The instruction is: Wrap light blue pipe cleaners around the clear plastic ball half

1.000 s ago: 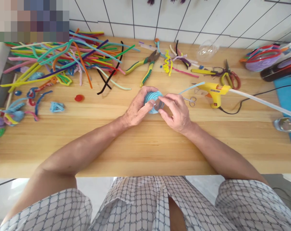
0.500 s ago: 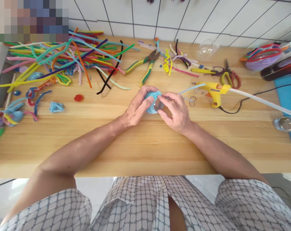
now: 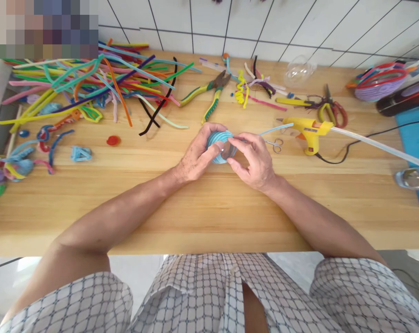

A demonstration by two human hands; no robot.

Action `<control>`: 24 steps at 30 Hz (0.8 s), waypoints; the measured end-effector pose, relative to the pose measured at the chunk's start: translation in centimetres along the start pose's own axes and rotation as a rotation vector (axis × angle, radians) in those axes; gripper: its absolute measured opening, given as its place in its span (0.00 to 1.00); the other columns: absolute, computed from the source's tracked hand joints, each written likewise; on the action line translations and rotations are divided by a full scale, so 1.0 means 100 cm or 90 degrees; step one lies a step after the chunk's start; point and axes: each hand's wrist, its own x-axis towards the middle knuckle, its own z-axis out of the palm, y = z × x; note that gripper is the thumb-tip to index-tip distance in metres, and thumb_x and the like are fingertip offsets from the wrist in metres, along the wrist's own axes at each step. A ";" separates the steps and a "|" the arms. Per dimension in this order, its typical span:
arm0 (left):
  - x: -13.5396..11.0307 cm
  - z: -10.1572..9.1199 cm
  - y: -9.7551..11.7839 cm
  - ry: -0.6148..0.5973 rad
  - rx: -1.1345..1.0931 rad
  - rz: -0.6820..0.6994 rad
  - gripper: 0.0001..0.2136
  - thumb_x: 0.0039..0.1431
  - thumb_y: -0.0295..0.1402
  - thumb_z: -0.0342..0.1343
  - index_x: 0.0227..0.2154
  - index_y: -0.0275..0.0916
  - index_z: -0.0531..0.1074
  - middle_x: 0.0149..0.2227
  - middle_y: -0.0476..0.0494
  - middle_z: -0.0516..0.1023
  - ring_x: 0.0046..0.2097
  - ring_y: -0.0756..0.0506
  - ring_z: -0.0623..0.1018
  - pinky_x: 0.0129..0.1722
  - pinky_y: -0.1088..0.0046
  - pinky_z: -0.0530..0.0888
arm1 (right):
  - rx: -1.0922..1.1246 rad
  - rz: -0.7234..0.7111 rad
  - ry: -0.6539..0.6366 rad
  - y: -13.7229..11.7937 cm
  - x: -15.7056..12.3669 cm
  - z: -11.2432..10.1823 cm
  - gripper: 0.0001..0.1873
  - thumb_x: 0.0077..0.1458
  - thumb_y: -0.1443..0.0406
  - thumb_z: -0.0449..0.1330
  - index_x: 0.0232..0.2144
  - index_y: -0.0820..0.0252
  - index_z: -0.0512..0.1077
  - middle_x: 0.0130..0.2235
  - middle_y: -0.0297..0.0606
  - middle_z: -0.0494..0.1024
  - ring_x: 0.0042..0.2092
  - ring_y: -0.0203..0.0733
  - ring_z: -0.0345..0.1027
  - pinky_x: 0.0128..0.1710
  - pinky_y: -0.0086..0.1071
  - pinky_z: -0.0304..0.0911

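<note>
Light-blue pipe cleaner coils [image 3: 219,135] wrap round a clear rounded shell [image 3: 226,151] in the middle of the table. My left hand [image 3: 198,155] is closed round its left side, thumb resting on the coils near the opening. With thumb and index finger, my right hand [image 3: 253,159] grips the pipe cleaner at the shell's right rim. The loose tail [image 3: 276,128] of that pipe cleaner runs out behind my right hand, its tip close to the yellow glue gun [image 3: 310,132]. The fingers hide part of the shell.
Small scissors [image 3: 276,145] lie just right of my right hand. Beyond the hands are green-yellow pliers [image 3: 212,92], larger scissors [image 3: 330,108] and a clear plastic shell [image 3: 299,71]. Many pipe cleaners [image 3: 91,83] are heaped at back left. A red cap [image 3: 113,140] sits left of my hands.
My left thumb has shifted slightly over the coils toward the opening. The loose pipe cleaner tip has moved a little to the left. Both hands keep their hold.
</note>
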 end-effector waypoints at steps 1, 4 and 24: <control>0.000 0.000 -0.001 0.000 0.001 -0.002 0.25 0.78 0.57 0.48 0.61 0.42 0.69 0.61 0.35 0.78 0.60 0.35 0.80 0.64 0.51 0.79 | 0.001 0.003 0.002 0.000 0.000 0.000 0.27 0.71 0.56 0.62 0.69 0.49 0.70 0.61 0.50 0.77 0.61 0.62 0.74 0.62 0.62 0.75; -0.001 0.000 -0.003 0.001 0.004 -0.009 0.26 0.77 0.59 0.49 0.62 0.45 0.68 0.62 0.38 0.77 0.61 0.37 0.79 0.65 0.52 0.79 | 0.002 0.012 0.002 0.001 0.000 -0.001 0.27 0.71 0.55 0.62 0.69 0.50 0.70 0.61 0.50 0.77 0.61 0.62 0.74 0.62 0.63 0.74; 0.000 0.002 -0.009 0.001 0.006 0.001 0.24 0.77 0.58 0.50 0.62 0.47 0.66 0.63 0.38 0.76 0.63 0.38 0.78 0.67 0.52 0.77 | 0.010 0.012 0.001 0.003 0.000 0.001 0.29 0.72 0.55 0.60 0.72 0.47 0.69 0.64 0.49 0.75 0.64 0.61 0.73 0.60 0.62 0.77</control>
